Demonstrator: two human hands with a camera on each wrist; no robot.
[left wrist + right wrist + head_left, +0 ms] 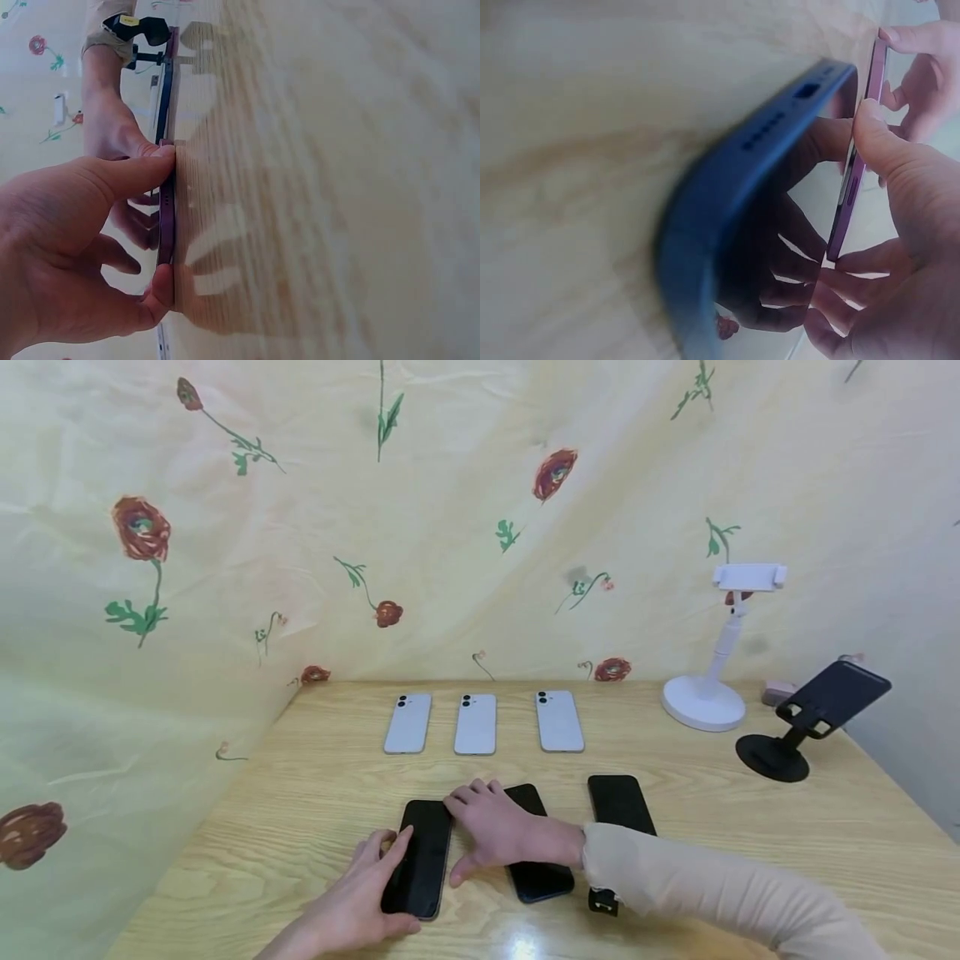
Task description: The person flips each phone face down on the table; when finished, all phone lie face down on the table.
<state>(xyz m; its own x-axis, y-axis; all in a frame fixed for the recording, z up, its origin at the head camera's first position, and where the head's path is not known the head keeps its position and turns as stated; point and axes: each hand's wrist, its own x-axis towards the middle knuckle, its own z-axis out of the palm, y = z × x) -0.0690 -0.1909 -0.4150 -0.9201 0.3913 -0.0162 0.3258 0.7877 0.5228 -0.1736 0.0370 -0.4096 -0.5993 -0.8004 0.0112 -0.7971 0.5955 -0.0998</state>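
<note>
A purple-edged smartphone [422,881] lies screen up on the wooden table, between both hands. My left hand [352,893] grips it at the left and bottom edges; in the left wrist view, thumb and a finger press its purple side [166,225]. At its top right corner are the fingertips of my right hand [495,831], with the thumb spread low along the right side. The right wrist view shows that thumb and the fingers along the phone's edge [845,210]. Beneath the right forearm lies a second, blue-edged smartphone [543,881], screen up.
Another dark smartphone [621,800] lies to the right, partly covered by the sleeve. Farther back, three white phones lie face down: left [408,727], middle [476,728] and right [559,724]. A white phone stand [705,703] and a black phone stand [774,758] stand at the back right.
</note>
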